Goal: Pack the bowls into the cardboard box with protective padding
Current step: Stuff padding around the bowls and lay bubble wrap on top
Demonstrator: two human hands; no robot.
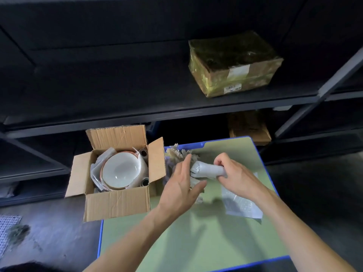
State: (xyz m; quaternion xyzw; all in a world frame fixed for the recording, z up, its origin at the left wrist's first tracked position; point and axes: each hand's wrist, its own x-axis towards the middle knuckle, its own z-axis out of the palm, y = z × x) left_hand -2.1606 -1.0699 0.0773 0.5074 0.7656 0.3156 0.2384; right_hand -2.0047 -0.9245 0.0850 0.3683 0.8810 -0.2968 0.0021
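Observation:
An open cardboard box (pixel 117 205) stands at the left edge of the green table. Inside it lies a stack of white bowls (pixel 119 170) with foam sheets between and around them, and dark rolled tubes sit in the right-hand corners. My right hand (pixel 238 178) grips a rolled piece of bubble wrap (pixel 208 171) above the table. My left hand (pixel 180 185) is open, fingers straight, touching the left end of that roll. Crumpled honeycomb paper (pixel 174 156) lies behind my left hand.
A flat bubble wrap sheet (pixel 243 205) lies on the green table (pixel 196 242) under my right forearm. Dark metal shelving rises behind, with a taped cardboard package (pixel 233 65) on the upper shelf and another box (pixel 249 128) lower down. A mesh sheet (pixel 7 230) lies on the floor at left.

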